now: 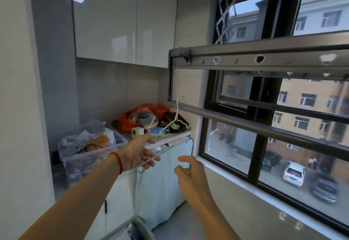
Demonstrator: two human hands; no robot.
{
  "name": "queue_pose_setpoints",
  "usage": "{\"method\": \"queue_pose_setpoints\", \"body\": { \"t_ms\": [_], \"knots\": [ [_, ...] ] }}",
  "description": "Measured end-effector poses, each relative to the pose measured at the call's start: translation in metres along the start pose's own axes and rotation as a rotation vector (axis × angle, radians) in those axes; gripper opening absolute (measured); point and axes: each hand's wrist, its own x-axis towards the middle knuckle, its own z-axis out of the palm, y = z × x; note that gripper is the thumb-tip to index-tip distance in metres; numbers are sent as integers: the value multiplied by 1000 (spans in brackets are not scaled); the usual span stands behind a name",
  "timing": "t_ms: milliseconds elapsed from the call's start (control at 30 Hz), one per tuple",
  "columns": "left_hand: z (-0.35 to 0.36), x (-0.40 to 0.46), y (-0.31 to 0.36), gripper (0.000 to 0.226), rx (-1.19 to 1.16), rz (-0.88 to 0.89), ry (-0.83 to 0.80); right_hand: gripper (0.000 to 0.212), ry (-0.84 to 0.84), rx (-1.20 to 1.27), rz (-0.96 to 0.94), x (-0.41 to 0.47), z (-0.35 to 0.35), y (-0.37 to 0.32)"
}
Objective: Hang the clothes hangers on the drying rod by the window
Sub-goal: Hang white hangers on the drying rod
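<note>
No writing can be read anywhere; the small green-and-white box (136,132) on the counter carries a round mark, too blurred to make out; the cars (293,173) outside show no legible plates.

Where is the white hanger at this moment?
In the head view, centre-left: the left hand holds the white hanger, its hook at the left end of the lower drying rod.

A single head-worn wide-angle camera looks forward and slightly down, facing a window (264,126) corner. Both outstretched forearms fill the near foreground.
</note>
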Motion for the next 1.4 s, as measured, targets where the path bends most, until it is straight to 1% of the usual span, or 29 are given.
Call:
{"method": "queue_pose_setpoints", "body": {
  "t_ms": [100, 267, 433, 733, 867, 933, 967, 1000, 1067, 1100, 1133, 1167, 1233, 1300, 1333, 1367, 1400],
  "knots": [
    [-7, 15, -10, 41, 2, -26, -22, 23, 31, -2, 7, 7, 9, 4],
    [-16, 31, -17, 43, 0, -23, 14, 25, 38, -7, -7, 11, 13, -1],
    [-26, 35, -13, 45, 61, -58, -33, 27, 35, -7, 2, 16, 13, -8],
    [-36, 35, -2, 33, 67, -66, -43, 28, 48, -32, 35, 14, 6, 5],
    [-42, 36, -3, 45, 86, -105, -39, 29, 34, -27, 42, 11, 5, 6],
    [-42, 28, 1, 49, 124, -93, 13, 31, 38, -28, 36, 8, 2, 2],
    [-39, 20, 4, 47, 182, -48, 87, 32, 40, -32, 29, 5, 0, 1],
    [-37, 15, 7, 42, 294, 44, 198, 33, 42, -38, 17, 2, -3, -1],
    [-31, 3, 7, 34, 618, 340, 511, 34, 50, -45, 1, -5, -8, -2],
    [-21, -8, 7, 33, 718, 501, 636, 35, 58, -48, -5, -9, -11, -3],
    [-7, -18, 4, 31, 748, 638, 702, 35, 68, -53, -13, -13, -14, -4],
    [13, -30, 2, 27, 736, 751, 723, 35, 80, -58, -22, -18, -17, -5],
    [62, -52, -9, 18, 660, 875, 660, 36, 111, -71, -42, -29, -26, -7],
    [113, -72, -23, 17, 565, 935, 531, 38, 159, -83, -53, -44, -41, -5],
    [135, -78, -33, 17, 504, 924, 455, 39, 187, -95, -60, -52, -52, -1],
    [157, -84, -45, 17, 434, 869, 366, 38, 215, -110, -63, -62, -64, 4],
    [179, -89, -57, 16, 349, 778, 270, 37, 246, -121, -60, -73, -78, 11]
  ]
}}
